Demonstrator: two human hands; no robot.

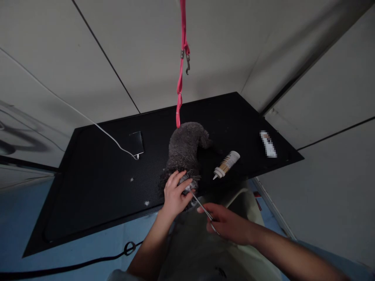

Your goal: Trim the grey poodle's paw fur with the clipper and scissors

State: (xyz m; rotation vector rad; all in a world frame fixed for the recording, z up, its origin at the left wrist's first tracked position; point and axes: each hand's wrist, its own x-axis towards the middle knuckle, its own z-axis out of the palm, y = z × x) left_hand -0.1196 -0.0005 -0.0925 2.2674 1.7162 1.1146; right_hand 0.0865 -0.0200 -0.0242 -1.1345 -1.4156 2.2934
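A small grey curly-haired dog (184, 150) stands on a black table (96, 183), tied by a pink leash (181, 74) that hangs from above. My left hand (174, 193) is closed around the dog's near end, pinching a tuft of fur. My right hand (227, 224) grips a thin metal tool (200, 205), scissors or forceps, whose tip points at the tuft held by the left hand.
A white squeeze bottle (226, 164) lies on the table to the right of the dog. A dark phone (137, 142) with a white cable sits at the left. A small blurred item (268, 143) lies far right. Bits of fur dot the table. A black cord (88, 263) runs over the blue floor.
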